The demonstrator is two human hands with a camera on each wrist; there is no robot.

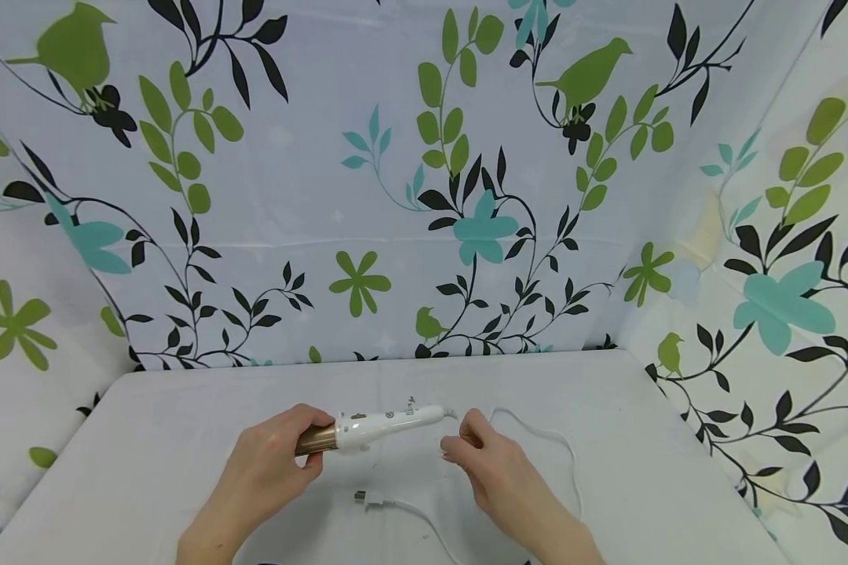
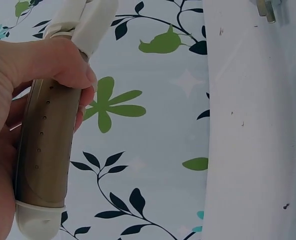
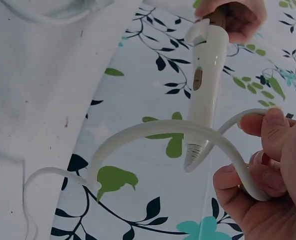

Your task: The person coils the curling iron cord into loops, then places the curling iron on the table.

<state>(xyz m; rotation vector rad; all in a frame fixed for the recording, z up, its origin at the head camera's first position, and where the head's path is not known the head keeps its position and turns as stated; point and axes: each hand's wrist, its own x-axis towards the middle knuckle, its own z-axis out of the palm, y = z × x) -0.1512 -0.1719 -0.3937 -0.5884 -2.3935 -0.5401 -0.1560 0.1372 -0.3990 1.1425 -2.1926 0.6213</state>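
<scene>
A curling iron (image 1: 392, 424) with a white handle and a gold-brown barrel is held above the white table. My left hand (image 1: 261, 467) grips it by the barrel (image 2: 46, 145), thumb across the end near the handle; a white tip cap shows beyond the hand in the left wrist view. The white cord (image 3: 158, 126) leaves the handle's ribbed end and bends round in a loop. My right hand (image 1: 502, 475) pinches the cord between thumb and fingers, just right of the handle. Below, on the table, lies the cord's plug (image 1: 371, 498), prongs pointing left.
The white tabletop (image 1: 184, 424) carries the rest of the cord, which curves round on the right. Behind and at both sides hangs a pale curtain (image 1: 290, 196) printed with leaves, flowers and birds.
</scene>
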